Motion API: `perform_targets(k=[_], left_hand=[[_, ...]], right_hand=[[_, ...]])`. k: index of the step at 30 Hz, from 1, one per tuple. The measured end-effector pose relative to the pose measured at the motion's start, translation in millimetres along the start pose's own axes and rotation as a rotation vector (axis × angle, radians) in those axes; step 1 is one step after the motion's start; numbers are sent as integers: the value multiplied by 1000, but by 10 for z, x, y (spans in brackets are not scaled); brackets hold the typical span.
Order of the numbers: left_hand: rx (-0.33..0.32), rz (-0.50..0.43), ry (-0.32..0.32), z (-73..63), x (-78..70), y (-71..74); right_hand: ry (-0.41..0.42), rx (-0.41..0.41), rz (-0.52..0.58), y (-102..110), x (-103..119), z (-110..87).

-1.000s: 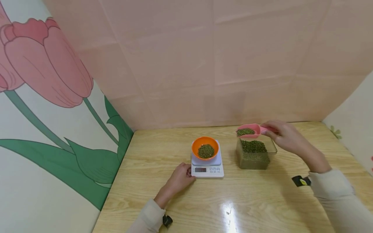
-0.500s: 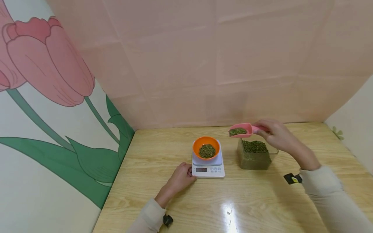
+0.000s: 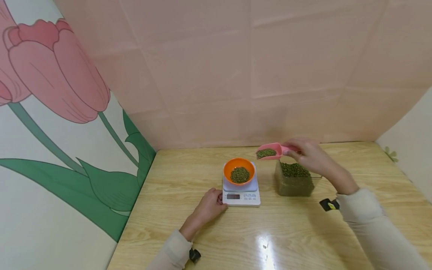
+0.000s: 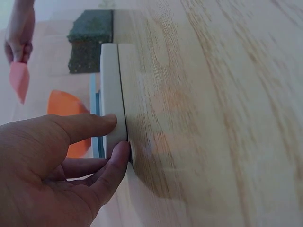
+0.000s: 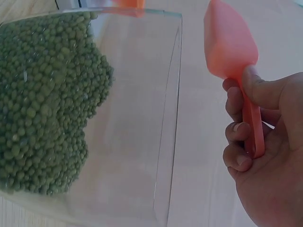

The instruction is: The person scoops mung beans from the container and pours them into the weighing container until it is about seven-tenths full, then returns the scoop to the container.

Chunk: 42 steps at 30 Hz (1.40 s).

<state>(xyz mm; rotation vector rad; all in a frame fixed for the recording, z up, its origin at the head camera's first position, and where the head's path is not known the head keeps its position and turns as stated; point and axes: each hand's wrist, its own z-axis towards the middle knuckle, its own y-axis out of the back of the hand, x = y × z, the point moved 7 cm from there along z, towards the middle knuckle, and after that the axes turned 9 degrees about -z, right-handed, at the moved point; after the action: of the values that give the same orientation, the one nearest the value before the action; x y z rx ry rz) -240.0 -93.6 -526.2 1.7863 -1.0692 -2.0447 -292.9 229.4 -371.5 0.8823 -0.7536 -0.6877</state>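
In the head view, my left hand (image 3: 207, 206) grips the front left corner of a white digital kitchen scale (image 3: 251, 202); the left wrist view shows the thumb (image 4: 106, 125) on its front edge. An orange bowl (image 3: 238, 162) with green mung beans (image 3: 240, 175) stands on the scale. My right hand (image 3: 310, 155) holds a pink scoop (image 3: 278, 149) by its handle, fingers curled round it. Mung beans (image 3: 266, 153) lie in the scoop, which is in the air between bowl and container, behind them. The scale's display digits are too small to read.
A clear rectangular container (image 3: 293, 190) with many mung beans (image 3: 295, 170) stands right of the scale, below my right hand. The wooden table (image 3: 189, 168) meets a pink-covered wall (image 3: 209, 93) at its back edge. A tulip-painted wall (image 3: 60, 150) borders the left side.
My right hand has carried the loaded scoop leftward, from above the container's back to the gap between container and bowl. The left hand stays on the scale.
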Motion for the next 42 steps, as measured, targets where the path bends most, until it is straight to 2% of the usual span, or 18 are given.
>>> perform_targets(k=[12,21,32,42], left_hand=[[-3,-9,-5,-2,0,1],[-4,-5,-4,-2,11,-7],[-4,-7,-2,1,16,-14],[-5,-9,6,-4,3,-8]], right_hand=[[38,85,-8,-211,185,123],[34,159,-34,-368,279,172],[73,178,-88,-441,372,168],[97,164,-110,-471,353,166]])
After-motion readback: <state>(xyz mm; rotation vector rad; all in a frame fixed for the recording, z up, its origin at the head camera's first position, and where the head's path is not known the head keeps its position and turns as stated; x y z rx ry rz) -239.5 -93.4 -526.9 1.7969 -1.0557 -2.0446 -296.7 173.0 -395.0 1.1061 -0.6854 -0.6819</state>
